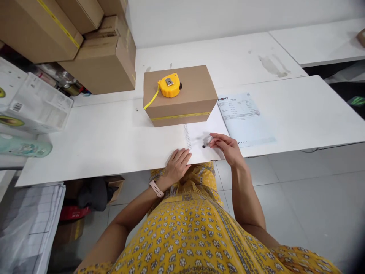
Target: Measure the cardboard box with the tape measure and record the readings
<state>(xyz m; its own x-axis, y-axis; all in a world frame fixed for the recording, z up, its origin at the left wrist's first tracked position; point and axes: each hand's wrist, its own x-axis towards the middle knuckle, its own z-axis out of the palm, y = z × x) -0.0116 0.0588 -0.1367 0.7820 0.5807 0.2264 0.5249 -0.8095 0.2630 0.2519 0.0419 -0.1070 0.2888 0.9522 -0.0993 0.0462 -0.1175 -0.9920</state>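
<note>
My right hand (pixel 226 146) pinches a pen (pixel 207 142) with its dark tip down on a white notebook page (pixel 203 136) at the table's near edge. My left hand (pixel 178 163) lies flat with fingers stretched on the left edge of that page, a pale watch on its wrist. Just behind the page stands a small brown cardboard box (pixel 182 99) with a yellow tape measure (pixel 170 86) on top; its yellow tape hangs down the left side and runs along the box's front face.
A printed blue-white form (pixel 245 118) lies right of the page on the white table (pixel 108 140). Large cardboard boxes (pixel 99 57) stack at the back left, white packaged boxes (pixel 31 102) at far left. More white tables stretch behind and right.
</note>
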